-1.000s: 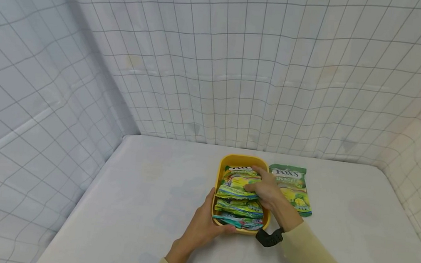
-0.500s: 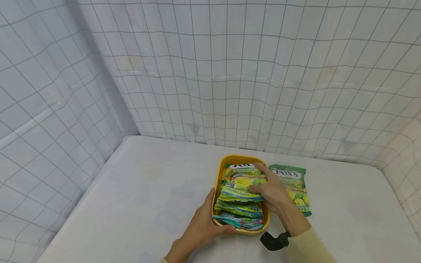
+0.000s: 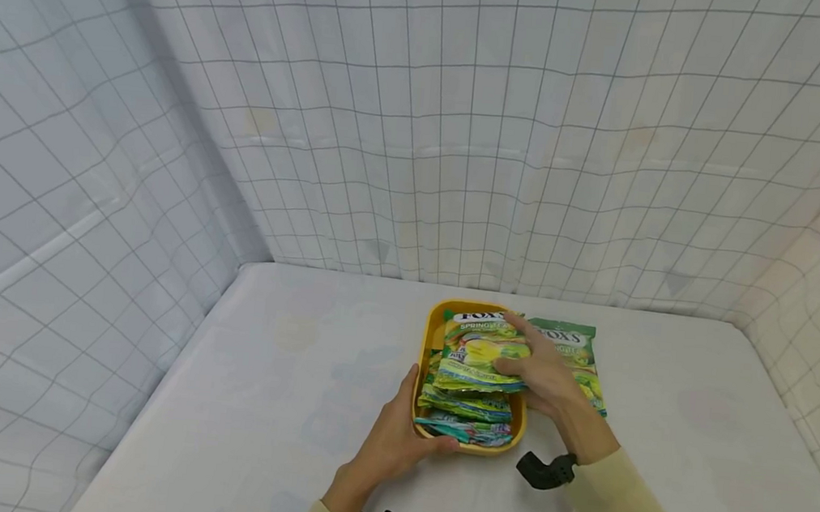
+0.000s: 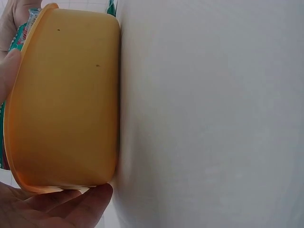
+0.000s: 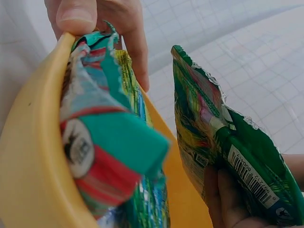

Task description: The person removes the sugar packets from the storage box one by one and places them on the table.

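Observation:
My left hand (image 3: 394,442) grips the near left corner of a yellow plastic bin (image 4: 66,104), its thumb over the near rim and its fingers along the side. Inside the bin are green candy bags (image 3: 473,406) and, nearest me, a teal and red candy bag (image 5: 107,152). Over the bin's right side, my right hand (image 3: 546,374) pinches a green and yellow Fox's candy bag (image 3: 478,347) by its right edge, thumb on the front. In the right wrist view this bag stands apart from the ones in the bin, its barcoded back showing.
Another Fox's candy bag (image 3: 570,337) lies flat on the white table (image 3: 281,391) right of the bin, partly covered by my right hand. White sheeting with a grid net (image 3: 477,156) rises behind the table and at both sides.
My right hand has shifted right and upward with the candy bag, which has risen off the other bags in the bin. My left hand and the bin have stayed in place.

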Demonstrator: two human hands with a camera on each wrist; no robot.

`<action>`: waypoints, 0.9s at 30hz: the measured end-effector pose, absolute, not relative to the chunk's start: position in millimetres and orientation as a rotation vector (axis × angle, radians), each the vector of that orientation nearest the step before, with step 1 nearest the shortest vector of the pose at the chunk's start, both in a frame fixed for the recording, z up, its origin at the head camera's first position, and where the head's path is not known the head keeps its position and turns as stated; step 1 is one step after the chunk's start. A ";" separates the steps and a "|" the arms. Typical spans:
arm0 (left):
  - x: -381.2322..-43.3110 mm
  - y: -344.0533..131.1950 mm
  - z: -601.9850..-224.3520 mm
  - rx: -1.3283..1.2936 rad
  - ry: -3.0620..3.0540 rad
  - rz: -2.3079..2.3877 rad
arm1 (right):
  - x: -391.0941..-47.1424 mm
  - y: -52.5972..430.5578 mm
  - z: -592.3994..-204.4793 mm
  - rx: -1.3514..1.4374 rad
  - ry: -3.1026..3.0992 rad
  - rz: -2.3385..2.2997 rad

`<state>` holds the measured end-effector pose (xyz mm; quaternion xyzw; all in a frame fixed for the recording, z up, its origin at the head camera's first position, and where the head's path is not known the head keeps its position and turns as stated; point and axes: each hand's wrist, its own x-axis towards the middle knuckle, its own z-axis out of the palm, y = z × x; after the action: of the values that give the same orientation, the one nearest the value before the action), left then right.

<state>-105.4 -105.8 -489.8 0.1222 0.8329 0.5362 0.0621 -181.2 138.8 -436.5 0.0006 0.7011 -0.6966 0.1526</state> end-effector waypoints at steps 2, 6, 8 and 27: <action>-105.4 -105.7 -489.3 0.369 2.514 1.625 | -181.0 141.8 -435.6 -0.017 2.014 -2.012; -105.1 -105.4 -488.6 0.361 2.504 1.629 | -180.5 148.7 -434.0 -0.027 2.027 -2.021; -105.0 -105.5 -488.7 0.360 2.503 1.630 | -180.0 151.8 -433.1 -0.021 2.003 -2.034; -104.7 -105.3 -490.3 0.342 2.525 1.608 | -170.6 188.5 -428.8 -0.048 1.873 -2.107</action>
<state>-104.7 -105.3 -490.3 0.1134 0.8363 0.5326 0.0644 -170.6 188.5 -428.8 -0.0170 0.6557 -0.7377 0.1601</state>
